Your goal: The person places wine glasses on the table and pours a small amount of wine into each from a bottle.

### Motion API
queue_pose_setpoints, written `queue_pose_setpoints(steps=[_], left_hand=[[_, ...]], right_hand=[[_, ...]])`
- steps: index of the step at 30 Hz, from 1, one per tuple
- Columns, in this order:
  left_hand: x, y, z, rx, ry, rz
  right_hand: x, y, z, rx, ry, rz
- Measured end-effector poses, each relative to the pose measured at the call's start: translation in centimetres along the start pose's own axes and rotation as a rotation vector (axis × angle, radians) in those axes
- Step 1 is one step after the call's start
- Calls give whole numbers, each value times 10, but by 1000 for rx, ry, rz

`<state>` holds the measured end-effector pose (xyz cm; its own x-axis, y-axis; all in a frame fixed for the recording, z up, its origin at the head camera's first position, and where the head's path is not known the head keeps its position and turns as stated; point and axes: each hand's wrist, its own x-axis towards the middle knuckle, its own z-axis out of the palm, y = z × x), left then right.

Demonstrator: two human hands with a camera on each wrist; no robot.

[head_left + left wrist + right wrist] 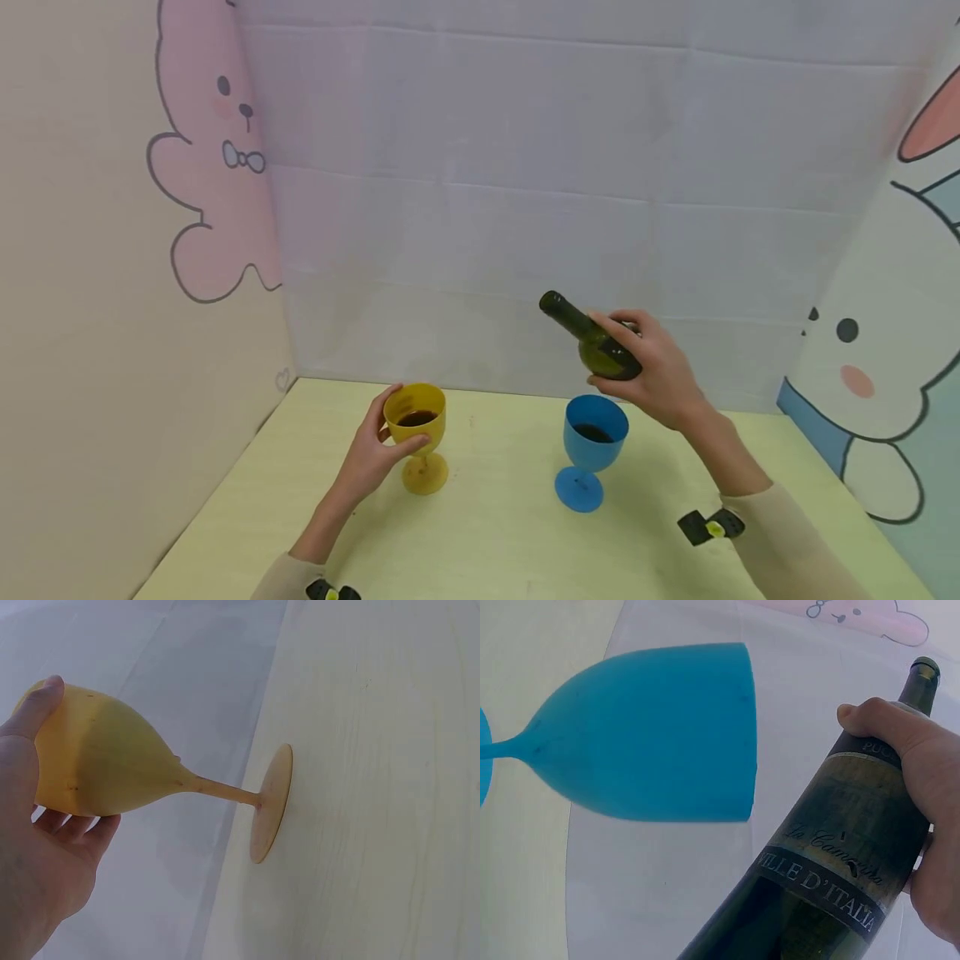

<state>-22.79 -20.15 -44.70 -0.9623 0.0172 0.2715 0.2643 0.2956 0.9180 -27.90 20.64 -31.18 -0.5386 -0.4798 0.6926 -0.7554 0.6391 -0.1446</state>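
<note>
A yellow goblet [425, 473] with dark liquid inside stands on the table, and my left hand [378, 450] grips its bowl, thumb on the near side. In the left wrist view the goblet's foot [271, 802] meets the tabletop. My right hand [660, 375] holds a green wine bottle [566, 315] by its body, tilted with the neck up and to the left. The bottle's dark label [832, 840] shows in the right wrist view. Below and left of the bottle stands a blue goblet [588, 450], also holding dark liquid; neither hand touches it.
The pale wooden table [480, 542] ends at a whitish sheet [465, 208] behind. Side panels rise left and right, with a pink bear drawing [213, 167] and a white rabbit drawing [862, 417]. Black straps with small devices [712, 527] sit on both sleeves.
</note>
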Motion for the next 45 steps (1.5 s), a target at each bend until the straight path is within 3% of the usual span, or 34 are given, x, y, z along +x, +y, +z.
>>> queue_pose_setpoints(steps=[17,25,36,40,45], left_hand=[[-4,0,-7,14,-1,4],[-6,1,-9,17,-4,1],[-7,2,-10,26,-3,-5],[-7,1,-10,22,-4,-6],[-7,0,-12,28,-6,-5]], right_hand=[[-46,22,-22,61,180,184],[-71,28,-27,91,251,368],[-112,41,-36,108,373,696],[-124,46,-38,107,410,756],[-135,48,-36,114,461,770]])
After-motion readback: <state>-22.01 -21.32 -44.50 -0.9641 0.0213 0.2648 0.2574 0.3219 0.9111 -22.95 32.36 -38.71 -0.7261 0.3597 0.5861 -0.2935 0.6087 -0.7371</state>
